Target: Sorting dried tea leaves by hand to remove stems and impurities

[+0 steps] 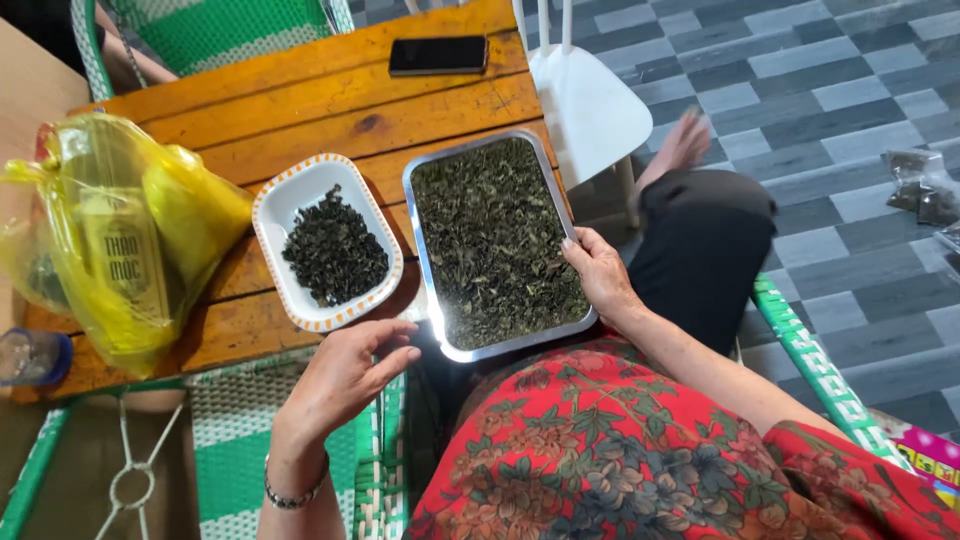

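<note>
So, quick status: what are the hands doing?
Right hand grips metal tray edge. Left hand open beside white dish. Nothing between them.

The tray (425, 250) is shiny polished metal holding matt, crumbly dried leaves (495, 240). The worktop (300, 90) is varnished orange wood. The far-left bag (120, 230) is glossy, crinkled yellow plastic.

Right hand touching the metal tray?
Touching. Head view shows the right hand resting on the right rim of the metal tray, fingers over its edge.
</note>
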